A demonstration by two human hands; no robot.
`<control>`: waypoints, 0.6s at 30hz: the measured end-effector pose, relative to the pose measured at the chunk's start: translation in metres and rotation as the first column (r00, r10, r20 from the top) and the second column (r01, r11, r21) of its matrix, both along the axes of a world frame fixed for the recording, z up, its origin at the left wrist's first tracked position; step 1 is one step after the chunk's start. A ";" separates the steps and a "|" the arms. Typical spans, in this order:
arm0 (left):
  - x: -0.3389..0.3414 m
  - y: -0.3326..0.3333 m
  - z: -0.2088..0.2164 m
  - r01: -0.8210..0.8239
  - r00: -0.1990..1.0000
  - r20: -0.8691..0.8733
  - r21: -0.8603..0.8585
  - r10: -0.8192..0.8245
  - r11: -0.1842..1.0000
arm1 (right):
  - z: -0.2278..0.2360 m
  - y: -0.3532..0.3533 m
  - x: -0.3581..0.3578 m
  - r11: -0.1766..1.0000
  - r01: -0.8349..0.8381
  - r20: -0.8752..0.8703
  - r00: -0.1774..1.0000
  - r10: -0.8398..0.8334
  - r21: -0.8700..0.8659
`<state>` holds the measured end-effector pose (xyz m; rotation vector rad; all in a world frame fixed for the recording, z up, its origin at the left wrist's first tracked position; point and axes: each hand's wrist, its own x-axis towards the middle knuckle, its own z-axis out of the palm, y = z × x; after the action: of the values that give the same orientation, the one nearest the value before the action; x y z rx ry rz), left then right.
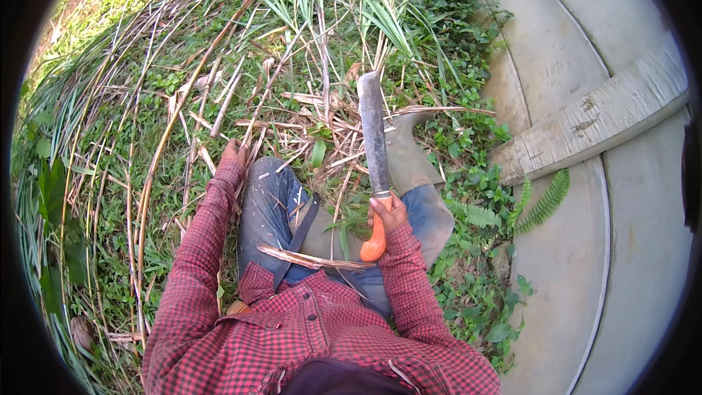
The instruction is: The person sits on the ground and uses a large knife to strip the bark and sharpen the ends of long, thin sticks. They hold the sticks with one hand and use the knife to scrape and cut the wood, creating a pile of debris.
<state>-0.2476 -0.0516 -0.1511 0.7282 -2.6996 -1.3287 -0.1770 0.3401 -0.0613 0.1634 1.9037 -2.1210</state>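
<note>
My right hand (391, 213) is wrapped round the orange handle of a machete (375, 135). Its broad, dark blade points up and away from me, above my bent legs. Out to the left, beside my knee, my left hand (234, 152) is closed at the lower end of a long dry stalk (265, 91). That hand's fingers are partly hidden among the stems. Cut stalk pieces and dry husks (333, 121) lie scattered on the grass ahead of my legs. A split piece of stalk (314, 257) rests across my lap.
Long stems with green leaves (150, 153) lie along the left side. Leafy green tops (314, 4) spread at the far middle. On the right runs a grey concrete surface (556, 249) with a weathered beam (596, 121) across it. Ferns (545, 201) grow along its edge.
</note>
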 end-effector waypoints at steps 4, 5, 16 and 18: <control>0.004 -0.002 0.035 -0.002 0.999 -0.028 0.551 0.021 0.834 | 0.006 -0.009 0.002 0.999 -0.024 0.008 1.000 0.023 0.048; 0.010 -0.002 0.045 0.008 0.997 -0.054 0.759 0.050 0.651 | 0.006 -0.011 0.002 0.998 -0.040 -0.003 0.999 0.040 0.055; 0.073 0.015 0.098 0.065 0.962 0.020 0.952 -0.273 0.298 | 0.011 -0.022 -0.003 0.975 -0.062 -0.232 0.966 0.113 0.214; 0.084 0.014 0.090 0.101 0.951 -0.038 0.976 -0.308 0.192 | 0.012 -0.023 -0.011 0.966 0.021 -0.400 0.912 0.088 0.259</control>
<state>-0.1634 -0.0372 -0.0607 0.4336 -1.6526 -3.2408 -0.1878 0.3175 -0.0489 -0.2858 2.3969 -1.9911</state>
